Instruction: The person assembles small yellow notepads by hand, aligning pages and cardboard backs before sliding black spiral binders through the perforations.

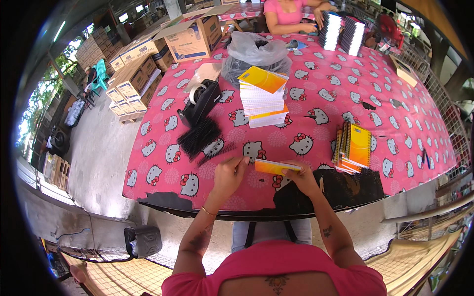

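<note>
Notebook point(270, 166) held just below frame centre
It is pinched by the right hand point(302, 178); the left hand's point(229, 174) hold cannot be told.

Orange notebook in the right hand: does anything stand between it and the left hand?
Nothing visible does: only tablecloth shows between the left hand and the notebook in the right hand. The black coils lie farther left.

The booklet point(269, 166) is orange and yellow, the tablecloth point(296, 118) cat-patterned pink.
</note>
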Demonstrator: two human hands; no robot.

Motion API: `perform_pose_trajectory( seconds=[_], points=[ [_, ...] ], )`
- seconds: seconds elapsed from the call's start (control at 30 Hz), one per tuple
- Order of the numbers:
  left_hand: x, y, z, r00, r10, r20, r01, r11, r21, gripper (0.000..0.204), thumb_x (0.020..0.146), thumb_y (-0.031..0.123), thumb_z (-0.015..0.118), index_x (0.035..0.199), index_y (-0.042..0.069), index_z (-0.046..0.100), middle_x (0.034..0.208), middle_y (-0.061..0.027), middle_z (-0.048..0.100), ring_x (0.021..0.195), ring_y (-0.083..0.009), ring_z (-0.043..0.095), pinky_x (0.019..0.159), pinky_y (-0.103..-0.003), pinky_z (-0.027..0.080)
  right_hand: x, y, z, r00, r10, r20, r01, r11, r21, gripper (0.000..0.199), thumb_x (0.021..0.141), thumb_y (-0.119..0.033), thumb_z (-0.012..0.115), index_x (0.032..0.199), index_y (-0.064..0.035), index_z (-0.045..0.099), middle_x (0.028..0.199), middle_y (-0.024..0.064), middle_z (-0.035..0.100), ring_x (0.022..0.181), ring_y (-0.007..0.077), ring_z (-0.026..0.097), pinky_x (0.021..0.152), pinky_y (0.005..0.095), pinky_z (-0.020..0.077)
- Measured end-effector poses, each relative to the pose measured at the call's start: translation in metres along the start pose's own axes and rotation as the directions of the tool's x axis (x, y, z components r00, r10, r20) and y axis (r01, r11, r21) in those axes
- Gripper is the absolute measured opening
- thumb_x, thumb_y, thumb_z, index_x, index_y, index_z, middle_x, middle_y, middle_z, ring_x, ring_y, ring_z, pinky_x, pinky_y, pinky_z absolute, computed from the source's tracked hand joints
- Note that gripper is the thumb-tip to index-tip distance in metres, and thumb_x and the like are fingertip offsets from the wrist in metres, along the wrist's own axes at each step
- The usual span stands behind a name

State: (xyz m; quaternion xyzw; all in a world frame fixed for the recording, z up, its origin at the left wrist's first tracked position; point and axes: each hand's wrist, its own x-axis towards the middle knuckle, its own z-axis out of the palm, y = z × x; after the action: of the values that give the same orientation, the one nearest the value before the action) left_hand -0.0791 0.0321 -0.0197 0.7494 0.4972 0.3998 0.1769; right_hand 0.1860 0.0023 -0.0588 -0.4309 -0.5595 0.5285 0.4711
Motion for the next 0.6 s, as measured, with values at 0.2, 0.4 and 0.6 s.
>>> perform_pose_trajectory(
  seconds=[0.2, 0.4, 0.6],
  points=[
    [0.013, 0.003, -0.007, 0.983, 0.184, 0.031, -0.182, 0.982, -0.048, 0.017, 0.089, 0.017, 0.07, 0.102, 0.007, 0.069, 0.081, -0.0129, 0.066, 0.068, -0.0299, 0.063, 0.057, -0.038, 0.048, -0.001, 0.001, -0.001, 1.0, 0.022, -0.001, -0.022, 1.0, 0.001, 0.029, 0.092, -0.014, 0.071, 0.117, 0.0, 0.067, 0.098, -0.0002, 0.069, 0.086, 0.0056, 0.058, 0.075, 0.0223, 0.0478],
    [0.023, 0.005, -0.016, 0.928, 0.266, 0.261, -0.272, 0.962, -0.012, 0.022, 0.086, 0.012, 0.072, 0.105, 0.005, 0.065, 0.096, -0.0106, 0.062, 0.077, -0.0305, 0.064, 0.066, -0.037, 0.051, -0.002, -0.005, 0.001, 0.999, 0.022, 0.027, -0.022, 1.0, -0.01, 0.029, 0.094, -0.011, 0.066, 0.122, -0.002, 0.066, 0.096, -0.0026, 0.067, 0.082, 0.0037, 0.054, 0.07, 0.0199, 0.0442],
    [0.029, 0.009, -0.011, 0.9, 0.348, 0.265, -0.343, 0.937, -0.065, 0.024, 0.085, 0.013, 0.072, 0.106, 0.006, 0.064, 0.099, -0.0109, 0.06, 0.084, -0.0315, 0.062, 0.072, -0.041, 0.05, -0.004, 0.002, 0.003, 0.999, -0.048, 0.003, 0.048, 0.999, -0.021, 0.028, 0.096, -0.011, 0.064, 0.123, -0.0012, 0.066, 0.098, -0.0007, 0.068, 0.082, 0.0046, 0.055, 0.071, 0.0217, 0.0459]
  ],
)
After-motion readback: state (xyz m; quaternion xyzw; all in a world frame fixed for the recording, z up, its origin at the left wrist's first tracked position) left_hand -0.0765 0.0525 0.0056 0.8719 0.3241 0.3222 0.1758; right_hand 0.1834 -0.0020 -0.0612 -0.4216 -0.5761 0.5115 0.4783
